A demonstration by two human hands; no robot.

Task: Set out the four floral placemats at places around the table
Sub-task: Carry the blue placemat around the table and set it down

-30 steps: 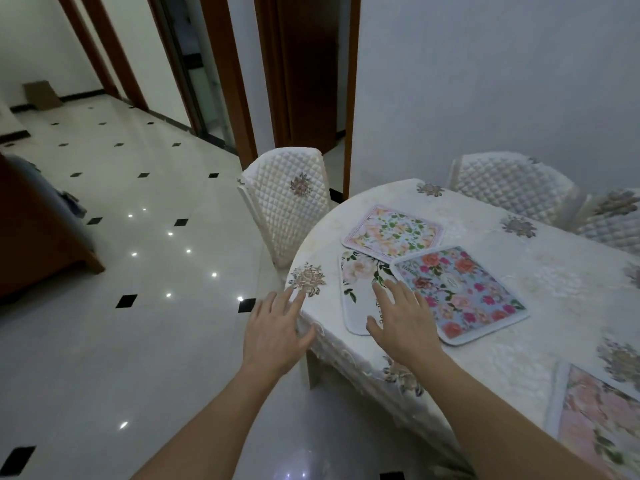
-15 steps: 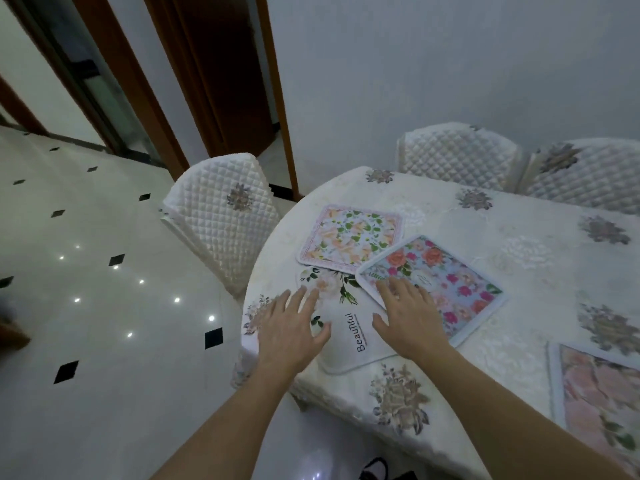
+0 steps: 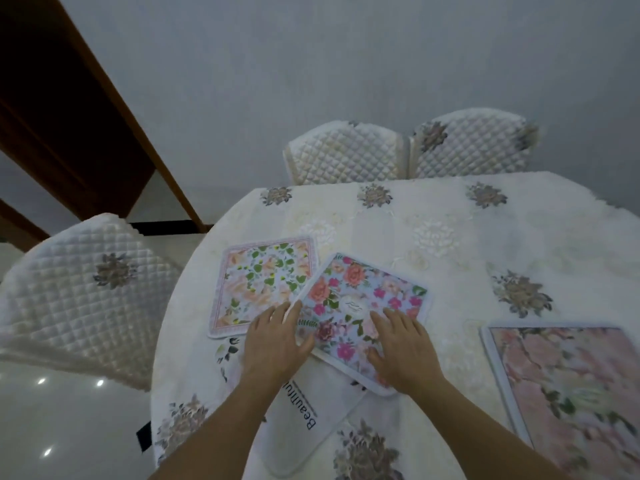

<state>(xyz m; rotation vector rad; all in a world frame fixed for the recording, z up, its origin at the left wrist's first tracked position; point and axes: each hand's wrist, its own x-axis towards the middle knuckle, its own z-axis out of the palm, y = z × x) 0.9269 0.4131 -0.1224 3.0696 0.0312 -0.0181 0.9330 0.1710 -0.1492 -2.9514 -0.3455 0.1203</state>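
Three floral placemats overlap near the table's left end. A blue placemat with pink and orange roses (image 3: pixel 360 299) lies on top. Partly under it are a white placemat printed "Beautiful" (image 3: pixel 311 420) and a pale placemat with green leaves (image 3: pixel 263 282). A fourth placemat, pink (image 3: pixel 571 382), lies apart at the right. My left hand (image 3: pixel 277 344) rests flat, fingers apart, at the blue placemat's left edge, over the white one. My right hand (image 3: pixel 401 348) lies flat on the blue placemat's near half. Neither hand visibly grips anything.
The table (image 3: pixel 450 233) wears a cream embroidered cloth. A quilted chair (image 3: pixel 83 292) stands at the left end, two more quilted chairs (image 3: pixel 346 154) (image 3: pixel 474 143) against the far wall. A wooden door frame (image 3: pixel 114 109) and glossy floor (image 3: pixel 69 427) are at left.
I have stepped closer and the view now looks down on the table. Both hands moved forward: the left from off the table's edge to the mats, the right further onto the blue placemat.
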